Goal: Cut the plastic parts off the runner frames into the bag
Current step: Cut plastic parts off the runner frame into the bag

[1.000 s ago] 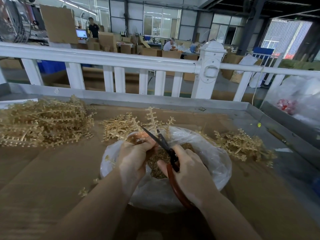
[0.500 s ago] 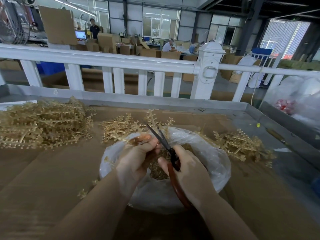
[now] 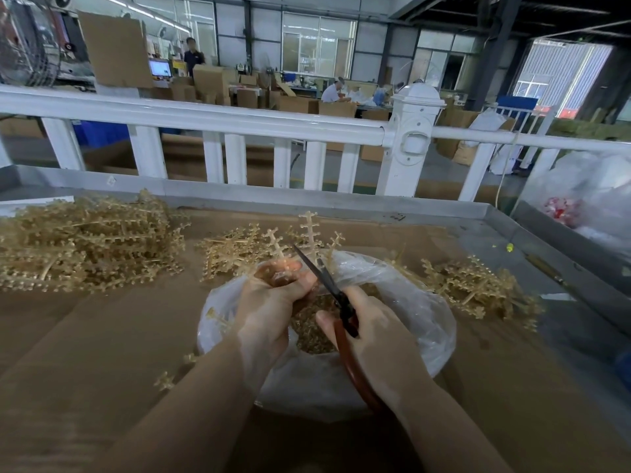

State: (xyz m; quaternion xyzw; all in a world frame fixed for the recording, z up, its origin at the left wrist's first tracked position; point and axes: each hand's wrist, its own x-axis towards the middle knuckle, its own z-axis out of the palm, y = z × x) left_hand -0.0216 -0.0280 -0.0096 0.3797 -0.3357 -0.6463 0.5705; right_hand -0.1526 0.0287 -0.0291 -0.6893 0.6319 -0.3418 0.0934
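Nearest, bare brown cardboard (image 3: 102, 353) is spread over the table, left open on both sides of the forearms. At the centre a clear plastic bag (image 3: 426, 322) is set with its mouth open, and cut plastic parts (image 3: 309, 331) are heaped inside it. Over the bag, the left hand (image 3: 269, 307) is curled around a runner frame (image 3: 309, 230), whose branches stand up beyond the fingers. Scissors (image 3: 327, 281) with red handles are gripped in the right hand (image 3: 372, 332), the blades slightly parted beside the left fingertips. Farther back, piles of runner frames (image 3: 85, 244) are laid left and right. The table's raised metal edge (image 3: 341, 199) is followed by a white railing (image 3: 211, 114), then a workshop with cartons.
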